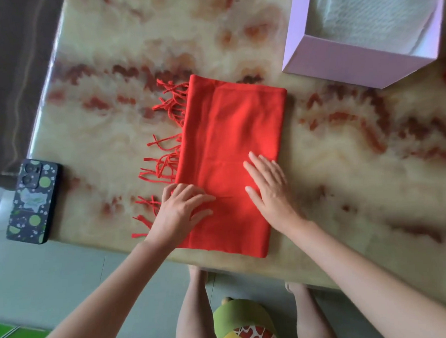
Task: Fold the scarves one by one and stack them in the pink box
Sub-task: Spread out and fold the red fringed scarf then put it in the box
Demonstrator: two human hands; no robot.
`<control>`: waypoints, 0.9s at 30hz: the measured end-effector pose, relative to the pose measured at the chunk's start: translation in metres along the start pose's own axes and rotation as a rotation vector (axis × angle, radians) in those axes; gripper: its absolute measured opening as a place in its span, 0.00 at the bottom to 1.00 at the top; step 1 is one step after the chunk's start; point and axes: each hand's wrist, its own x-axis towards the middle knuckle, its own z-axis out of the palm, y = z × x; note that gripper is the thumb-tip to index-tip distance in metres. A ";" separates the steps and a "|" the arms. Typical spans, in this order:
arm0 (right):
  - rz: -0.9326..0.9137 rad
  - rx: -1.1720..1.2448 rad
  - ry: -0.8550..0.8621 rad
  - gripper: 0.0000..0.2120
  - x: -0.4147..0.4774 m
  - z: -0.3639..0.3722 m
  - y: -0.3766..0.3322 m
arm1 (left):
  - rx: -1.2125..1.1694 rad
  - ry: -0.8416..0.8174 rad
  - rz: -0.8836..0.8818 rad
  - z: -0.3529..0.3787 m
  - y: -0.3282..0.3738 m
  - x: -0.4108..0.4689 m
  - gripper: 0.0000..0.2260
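While the red scarf (230, 132) lies folded | left hand (182, 209) pressing fringed edge, fingers spread | right hand (269, 189) flat, fingers straight

Bright orange-red scarf (231, 142), one solid colour, and its fringe (167, 107) is the same red. The table (132, 44) is creamy marble, clouded with rust and brown streaks. The pink box (340, 64) leans lilac, and the cloth (379, 13) in it is pale whitish with a fine weave. The phone case (33, 202) is dark, speckled white, with lime-green circles. Grey-green floor (80, 274). The clothing (240, 325) is green and yellow with a red-and-white patch.
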 end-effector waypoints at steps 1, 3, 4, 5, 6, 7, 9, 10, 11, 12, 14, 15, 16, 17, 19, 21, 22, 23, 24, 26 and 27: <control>-0.013 -0.035 -0.053 0.25 -0.013 0.004 -0.002 | 0.004 0.003 0.017 0.003 0.001 -0.006 0.12; -0.026 -0.139 -0.158 0.29 -0.036 0.010 -0.004 | 0.001 0.004 0.054 0.009 0.003 -0.017 0.10; -0.017 -0.167 -0.189 0.29 -0.044 0.011 -0.004 | -0.008 0.007 0.043 0.011 0.005 -0.021 0.09; -0.001 -0.169 -0.207 0.30 -0.047 0.011 -0.004 | -0.025 0.021 0.001 0.012 0.006 -0.023 0.09; 0.016 -0.152 -0.221 0.30 -0.047 0.010 -0.004 | -0.045 0.041 -0.060 0.012 0.006 -0.023 0.09; 0.029 -0.127 -0.234 0.30 -0.045 0.009 -0.004 | -0.058 0.063 -0.118 0.012 0.007 -0.023 0.10; 0.047 -0.073 -0.255 0.31 -0.042 0.008 -0.007 | -0.059 0.084 -0.184 0.013 0.010 -0.022 0.10; 0.056 -0.055 -0.257 0.31 -0.042 0.007 -0.009 | -0.057 0.091 -0.200 0.014 0.012 -0.021 0.10; 0.064 -0.045 -0.256 0.30 -0.042 0.006 -0.010 | -0.055 0.096 -0.211 0.015 0.013 -0.020 0.09; 0.067 -0.037 -0.256 0.30 -0.042 0.005 -0.010 | -0.048 0.095 -0.214 0.016 0.014 -0.020 0.09; 0.059 -0.021 -0.253 0.30 -0.044 0.002 -0.010 | -0.028 0.076 -0.191 0.015 0.013 -0.024 0.09; 0.051 0.002 -0.238 0.29 -0.046 0.001 -0.010 | -0.014 0.062 -0.175 0.014 0.010 -0.029 0.10; 0.056 0.042 -0.223 0.29 -0.050 -0.001 -0.010 | 0.005 0.043 -0.167 0.011 0.008 -0.037 0.10; 0.085 0.090 -0.201 0.29 -0.055 -0.004 -0.011 | 0.021 0.026 -0.172 0.008 0.004 -0.047 0.10; 0.215 0.172 -0.108 0.29 -0.069 -0.008 -0.016 | 0.014 0.016 -0.226 0.000 -0.002 -0.066 0.11; 0.444 0.287 -0.031 0.29 -0.084 -0.009 -0.026 | -0.065 0.038 -0.347 -0.007 -0.003 -0.078 0.11; 0.576 0.368 -0.029 0.29 -0.089 -0.010 -0.032 | -0.112 0.066 -0.425 -0.009 -0.001 -0.079 0.10; 0.688 0.430 -0.036 0.29 -0.093 -0.010 -0.038 | -0.156 0.105 -0.505 -0.010 0.003 -0.076 0.08; 0.768 0.454 -0.036 0.28 -0.097 -0.009 -0.044 | -0.203 0.147 -0.589 -0.010 0.007 -0.071 0.09; 0.871 0.429 -0.023 0.26 -0.100 -0.006 -0.055 | -0.306 0.197 -0.764 -0.010 0.018 -0.058 0.15; 0.918 0.421 -0.007 0.25 -0.099 -0.004 -0.061 | -0.324 0.188 -0.827 -0.010 0.022 -0.052 0.18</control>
